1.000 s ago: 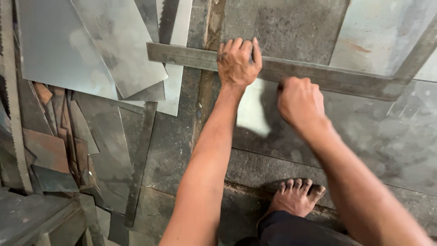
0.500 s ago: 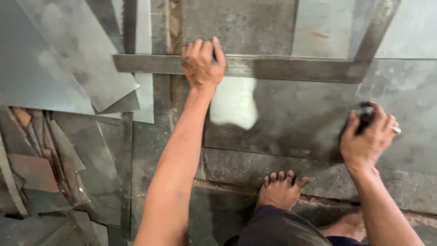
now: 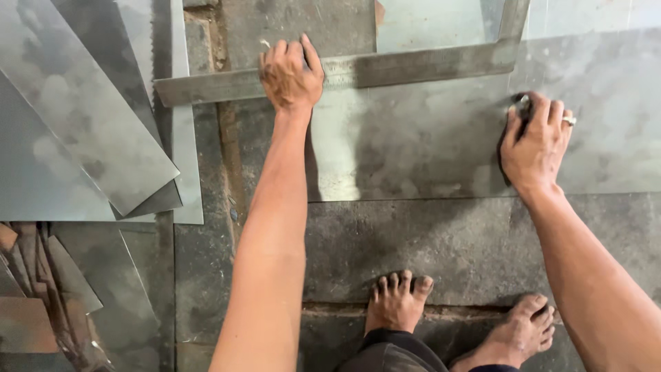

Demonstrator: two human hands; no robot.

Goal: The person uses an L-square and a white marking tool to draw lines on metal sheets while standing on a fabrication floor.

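While pressing flat, fingers spread, on square [image 3: 413,67] at sheet's [image 3: 441,138] far edge: left hand [image 3: 290,74]; right hand [image 3: 536,141] closed around dark tool [image 3: 518,114] on sheet.

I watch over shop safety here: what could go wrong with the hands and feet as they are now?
The left hand alone presses the metal square onto the steel sheet; if it slips, the line may run off.
The right hand grips a small dark tool close to the square's corner, so fingers could catch a sharp edge.
Both bare feet stand near cut sheets on the floor, which could cut them.
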